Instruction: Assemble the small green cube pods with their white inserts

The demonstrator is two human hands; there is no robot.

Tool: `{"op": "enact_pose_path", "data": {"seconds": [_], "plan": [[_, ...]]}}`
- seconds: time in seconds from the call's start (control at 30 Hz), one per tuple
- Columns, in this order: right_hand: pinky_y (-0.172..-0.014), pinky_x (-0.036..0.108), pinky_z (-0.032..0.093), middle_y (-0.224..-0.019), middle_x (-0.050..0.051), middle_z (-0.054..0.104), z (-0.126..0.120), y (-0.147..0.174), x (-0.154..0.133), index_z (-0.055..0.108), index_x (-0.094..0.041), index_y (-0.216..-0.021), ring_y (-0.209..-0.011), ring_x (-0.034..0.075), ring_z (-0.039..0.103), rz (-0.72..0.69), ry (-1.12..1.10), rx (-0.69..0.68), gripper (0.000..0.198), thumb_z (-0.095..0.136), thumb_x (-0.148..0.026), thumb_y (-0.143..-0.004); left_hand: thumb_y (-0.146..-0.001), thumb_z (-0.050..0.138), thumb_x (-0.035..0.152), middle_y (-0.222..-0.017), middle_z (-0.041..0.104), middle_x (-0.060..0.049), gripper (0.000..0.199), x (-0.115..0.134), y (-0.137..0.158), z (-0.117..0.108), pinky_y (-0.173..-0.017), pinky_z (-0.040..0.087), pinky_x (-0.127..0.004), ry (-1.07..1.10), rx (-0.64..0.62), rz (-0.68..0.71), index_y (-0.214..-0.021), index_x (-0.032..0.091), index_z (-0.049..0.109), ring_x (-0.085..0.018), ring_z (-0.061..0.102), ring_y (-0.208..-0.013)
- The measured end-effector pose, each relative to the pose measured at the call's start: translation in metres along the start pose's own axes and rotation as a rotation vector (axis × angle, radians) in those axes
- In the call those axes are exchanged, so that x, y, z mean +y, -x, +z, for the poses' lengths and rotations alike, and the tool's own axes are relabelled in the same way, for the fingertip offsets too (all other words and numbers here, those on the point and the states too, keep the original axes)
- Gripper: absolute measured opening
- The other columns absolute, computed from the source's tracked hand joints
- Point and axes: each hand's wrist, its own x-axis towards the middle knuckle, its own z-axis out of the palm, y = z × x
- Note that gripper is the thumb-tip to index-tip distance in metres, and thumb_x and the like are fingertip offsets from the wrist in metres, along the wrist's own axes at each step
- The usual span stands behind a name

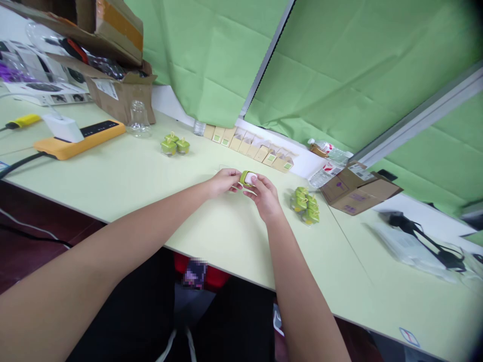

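Above the middle of the table, a small green-rimmed piece with a white face [249,177] is held between both hands. My right hand [265,195] grips it from the right, with the thumb on the white face. From the left, my left hand [225,183] pinches at its green edge; the exact contact of those fingertips is hard to see. To the right of my right hand stands a cluster of small clear cups with green lids [306,205]. Another group of these green-lidded cups [174,144] sits farther back on the left.
Along the back edge runs a row of small cardboard boxes [251,146]. An orange power strip [88,138], a clear bottle [139,120] and a large carton [121,98] stand left. At right are plastic bottles [326,168], a carton [356,188] and a black cable [430,241].
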Motion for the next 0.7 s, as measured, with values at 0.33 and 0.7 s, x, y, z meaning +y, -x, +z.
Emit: {"op": "enact_pose_path", "data": {"seconds": [0.33, 0.7], "plan": [[-0.075, 0.032, 0.055, -0.095, 0.001, 0.071, 0.0024, 0.0017, -0.0028, 0.066, -0.025, -0.096, -0.083, 0.017, 0.067, 0.012, -0.01, 0.008, 0.037, 0.081, -0.045, -0.069, -0.081, 0.07, 0.033, -0.088, 0.067, -0.006, 0.021, -0.0013, -0.0013, -0.0004, -0.068, 0.048, -0.028, -0.009, -0.004, -0.005, -0.087, 0.014, 0.064, -0.013, 0.063, -0.07], [-0.076, 0.033, 0.056, -0.096, 0.001, 0.072, 0.0005, 0.0005, -0.0011, 0.067, -0.026, -0.096, -0.084, 0.017, 0.067, 0.02, -0.013, 0.01, 0.035, 0.08, -0.046, -0.07, -0.082, 0.069, 0.032, -0.088, 0.068, -0.006, 0.019, 0.0016, 0.0012, 0.0007, -0.067, 0.048, -0.028, -0.003, -0.006, -0.021, -0.087, 0.014, 0.064, -0.012, 0.063, -0.07]]}}
